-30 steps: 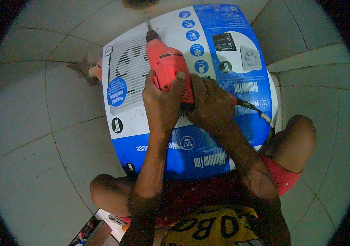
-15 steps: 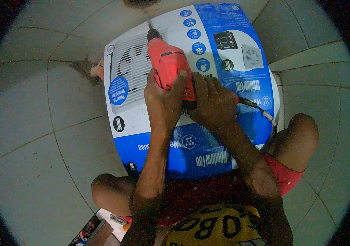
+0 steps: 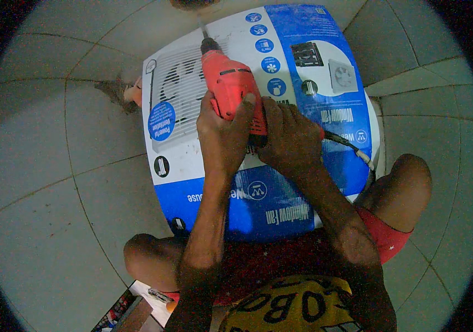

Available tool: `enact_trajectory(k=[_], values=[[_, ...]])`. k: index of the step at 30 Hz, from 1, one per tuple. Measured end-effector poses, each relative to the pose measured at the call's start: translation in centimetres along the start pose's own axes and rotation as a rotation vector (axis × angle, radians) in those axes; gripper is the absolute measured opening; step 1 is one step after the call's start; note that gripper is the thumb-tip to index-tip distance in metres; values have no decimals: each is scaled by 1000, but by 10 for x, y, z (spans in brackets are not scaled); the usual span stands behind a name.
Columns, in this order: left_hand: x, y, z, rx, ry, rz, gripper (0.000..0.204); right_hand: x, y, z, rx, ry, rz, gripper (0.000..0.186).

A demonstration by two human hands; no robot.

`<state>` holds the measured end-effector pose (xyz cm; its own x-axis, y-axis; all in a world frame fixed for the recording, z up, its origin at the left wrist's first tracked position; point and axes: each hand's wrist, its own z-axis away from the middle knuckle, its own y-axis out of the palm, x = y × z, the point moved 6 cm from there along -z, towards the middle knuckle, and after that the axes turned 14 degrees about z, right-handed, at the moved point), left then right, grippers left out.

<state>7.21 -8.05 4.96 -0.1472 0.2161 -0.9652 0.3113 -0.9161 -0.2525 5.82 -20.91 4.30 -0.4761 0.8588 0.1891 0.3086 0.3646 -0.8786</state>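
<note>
A red corded drill (image 3: 231, 83) is held over a blue and white cardboard box (image 3: 325, 105) printed with a fan picture, its long bit pointing away from me toward the pale tiled wall near a dark hole (image 3: 191, 4). Whether the tip touches the wall is unclear. My left hand (image 3: 222, 135) grips the drill body, thumb along its side. My right hand (image 3: 289, 138) is closed round the drill's rear handle, which it mostly hides. A black cord with pale tape runs from the handle to the right.
My bent legs and red shorts frame the box's near side. Tiled floor (image 3: 48, 221) and walls surround it. An orange object (image 3: 135, 94) sits by a dark stain behind the box's left edge. Some printed packaging (image 3: 137, 307) lies at bottom left.
The drill, both hands and the box appear slightly further right in the picture than a second ago. The grip looks the same.
</note>
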Motion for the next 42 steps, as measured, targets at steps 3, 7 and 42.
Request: enact_trajectory(k=[3, 7, 42], values=[[-3, 1, 0, -2, -2, -10, 42, -1, 0, 0, 47, 19, -14, 65], [-4, -2, 1, -20, 28, -51, 42, 0, 1, 0, 29, 29, -15, 66], [3, 0, 1, 5, -29, 48, 47, -1, 0, 2, -47, -2, 17, 63]])
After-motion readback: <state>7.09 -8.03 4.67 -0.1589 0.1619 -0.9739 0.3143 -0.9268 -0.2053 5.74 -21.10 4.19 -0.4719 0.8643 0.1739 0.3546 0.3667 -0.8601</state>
